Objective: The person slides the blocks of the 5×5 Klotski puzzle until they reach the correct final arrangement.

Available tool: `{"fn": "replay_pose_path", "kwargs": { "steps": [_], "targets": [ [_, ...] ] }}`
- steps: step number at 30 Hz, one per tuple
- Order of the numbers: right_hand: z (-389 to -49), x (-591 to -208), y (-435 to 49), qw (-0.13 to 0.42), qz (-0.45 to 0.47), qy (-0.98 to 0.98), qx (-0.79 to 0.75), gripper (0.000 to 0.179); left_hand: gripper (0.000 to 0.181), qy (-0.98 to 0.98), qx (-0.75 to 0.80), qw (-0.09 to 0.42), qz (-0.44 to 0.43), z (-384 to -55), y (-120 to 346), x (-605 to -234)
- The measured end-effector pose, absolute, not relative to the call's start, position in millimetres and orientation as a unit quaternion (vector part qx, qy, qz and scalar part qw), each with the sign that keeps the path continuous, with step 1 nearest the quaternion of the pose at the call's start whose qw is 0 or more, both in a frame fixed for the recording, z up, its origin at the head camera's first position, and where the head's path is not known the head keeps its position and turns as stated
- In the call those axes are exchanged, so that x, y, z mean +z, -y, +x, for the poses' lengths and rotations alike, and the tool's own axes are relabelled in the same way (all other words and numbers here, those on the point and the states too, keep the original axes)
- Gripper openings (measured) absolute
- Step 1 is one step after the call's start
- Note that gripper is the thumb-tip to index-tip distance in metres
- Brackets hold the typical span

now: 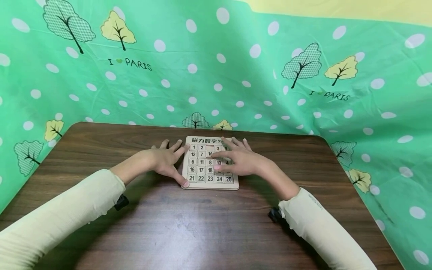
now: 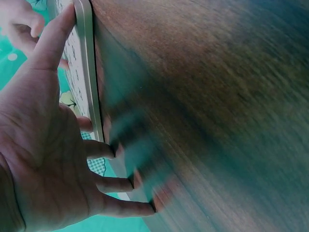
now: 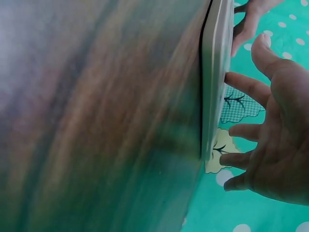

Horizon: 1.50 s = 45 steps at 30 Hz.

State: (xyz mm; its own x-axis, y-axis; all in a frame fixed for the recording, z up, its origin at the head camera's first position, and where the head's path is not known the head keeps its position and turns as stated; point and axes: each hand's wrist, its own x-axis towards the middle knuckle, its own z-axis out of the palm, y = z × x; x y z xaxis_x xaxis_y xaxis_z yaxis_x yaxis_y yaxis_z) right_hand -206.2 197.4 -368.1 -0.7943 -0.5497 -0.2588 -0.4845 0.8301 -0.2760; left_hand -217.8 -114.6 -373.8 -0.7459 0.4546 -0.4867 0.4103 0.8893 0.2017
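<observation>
A pale sliding number puzzle (image 1: 212,186) lies flat at the far middle of the table, its numbered tiles in rows with a gap in the top row, right of tile 2. My left hand (image 1: 165,159) steadies its left side. The thumb presses the near left corner, the index fingertip is at the upper left edge, and the other fingers spread onto the table. Over the puzzle's right half is my right hand (image 1: 248,161), index fingertip at tile 14 (image 1: 210,153) just below the gap. Its thumb hovers over the tiles, and the hand hides several on the right.
The dark wood table (image 1: 189,225) has rounded far corners. Right behind it hangs a green dotted cloth (image 1: 202,82) printed with trees. Black straps (image 1: 121,202) show under the pale sleeves.
</observation>
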Motion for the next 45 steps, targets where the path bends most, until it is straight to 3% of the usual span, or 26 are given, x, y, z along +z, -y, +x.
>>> {"fn": "replay_pose_path", "kwargs": {
  "steps": [13, 30, 41, 45],
  "targets": [
    [-212, -362, -207, 0.142, -0.259, -0.951, -0.090, 0.064, 0.150, -0.933, 0.033, 0.273, 0.232, -218, 116, -371],
    [-223, -369, -190, 0.167, -0.262, -0.948, -0.072, 0.070, 0.150, -0.929, 0.053, 0.292, 0.221, -217, 116, -371],
    [-211, -362, -214, 0.171, -0.251, -0.947, -0.101, 0.094, 0.152, -0.928, 0.052, 0.296, 0.221, -220, 115, -374],
    [-204, -362, -221, 0.172, -0.253, -0.946, -0.105, 0.095, 0.152, -0.925, 0.050, 0.305, 0.222, -220, 115, -374]
  ]
}}
